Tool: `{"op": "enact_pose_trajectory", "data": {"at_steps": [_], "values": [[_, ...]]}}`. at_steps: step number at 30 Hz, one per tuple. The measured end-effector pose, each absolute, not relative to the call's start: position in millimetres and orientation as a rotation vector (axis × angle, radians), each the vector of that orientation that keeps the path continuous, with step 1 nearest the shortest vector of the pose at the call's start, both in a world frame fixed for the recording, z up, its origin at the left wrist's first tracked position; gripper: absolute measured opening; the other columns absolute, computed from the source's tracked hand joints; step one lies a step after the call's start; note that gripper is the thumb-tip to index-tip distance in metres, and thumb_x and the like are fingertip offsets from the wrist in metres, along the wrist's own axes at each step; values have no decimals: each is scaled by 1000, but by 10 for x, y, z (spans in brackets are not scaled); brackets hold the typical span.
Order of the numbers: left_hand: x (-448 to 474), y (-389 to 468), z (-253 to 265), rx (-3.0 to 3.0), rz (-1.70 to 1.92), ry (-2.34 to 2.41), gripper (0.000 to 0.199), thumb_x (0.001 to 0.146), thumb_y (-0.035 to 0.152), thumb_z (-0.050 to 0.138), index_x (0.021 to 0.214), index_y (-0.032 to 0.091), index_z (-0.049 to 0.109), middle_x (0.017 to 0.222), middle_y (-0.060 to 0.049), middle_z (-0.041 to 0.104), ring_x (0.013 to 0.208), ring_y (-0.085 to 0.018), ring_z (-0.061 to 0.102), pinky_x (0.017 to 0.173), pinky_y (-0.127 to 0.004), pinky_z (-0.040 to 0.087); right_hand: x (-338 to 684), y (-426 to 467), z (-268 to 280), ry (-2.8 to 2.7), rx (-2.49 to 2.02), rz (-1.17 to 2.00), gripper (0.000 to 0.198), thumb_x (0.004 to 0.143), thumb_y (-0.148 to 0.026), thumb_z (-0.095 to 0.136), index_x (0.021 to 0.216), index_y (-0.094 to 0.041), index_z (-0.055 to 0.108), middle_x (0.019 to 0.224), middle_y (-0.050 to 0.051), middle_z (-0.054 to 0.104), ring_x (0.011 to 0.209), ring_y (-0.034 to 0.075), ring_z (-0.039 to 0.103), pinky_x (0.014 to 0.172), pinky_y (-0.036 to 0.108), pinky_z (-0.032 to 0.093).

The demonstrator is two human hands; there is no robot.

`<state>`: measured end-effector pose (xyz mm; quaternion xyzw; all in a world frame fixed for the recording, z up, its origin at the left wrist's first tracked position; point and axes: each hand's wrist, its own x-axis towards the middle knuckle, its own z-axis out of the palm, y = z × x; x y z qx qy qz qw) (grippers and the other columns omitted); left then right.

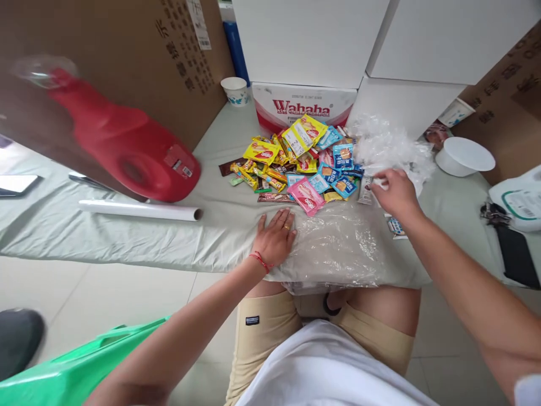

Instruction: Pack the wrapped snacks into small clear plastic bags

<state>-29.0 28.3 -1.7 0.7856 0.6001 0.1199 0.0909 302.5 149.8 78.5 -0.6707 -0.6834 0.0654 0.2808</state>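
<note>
My left hand [275,238] lies flat on the tablecloth with fingers spread, at the left edge of a clear plastic bag [338,248]. My right hand [396,193] is bent at the fingers, thumb and forefinger together at the edge of a whitish-grey snack packet [364,190]. Left of that packet is a heap of wrapped snacks, among them a large yellow packet [301,135], a pink packet [308,195] and several blue packets [343,184]. A small blue-and-white packet [396,227] lies apart, below my right hand.
Crumpled clear plastic [384,144] and a white bowl [465,155] are at the right. A Wahaha carton [304,104] stands behind the heap. On the left are a red jug [131,141], a white roll [139,210] and a paper cup [235,91]. A black phone [518,256] lies far right.
</note>
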Motion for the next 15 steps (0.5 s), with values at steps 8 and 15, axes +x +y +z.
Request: {"op": "enact_pose_trajectory", "data": {"at_steps": [8, 15], "values": [[-263, 256, -33, 2386, 303, 1799, 57, 107, 43, 31, 159, 24, 43, 168, -9, 38, 156, -29, 37, 128, -61, 21, 1344, 2754, 1286, -2274, -1753, 33, 34, 93, -38, 67, 117, -14, 72, 119, 18, 71, 120, 36, 59, 99, 46, 50], [-277, 241, -12, 2345, 331, 1802, 56, 107, 42, 32, 158, 23, 45, 167, -9, 39, 155, -27, 37, 129, -60, 18, 774, 3092, 1117, -2176, -1919, 109, 56, 83, -37, 83, 127, -5, 67, 134, 25, 62, 134, 40, 51, 108, 56, 46]]}}
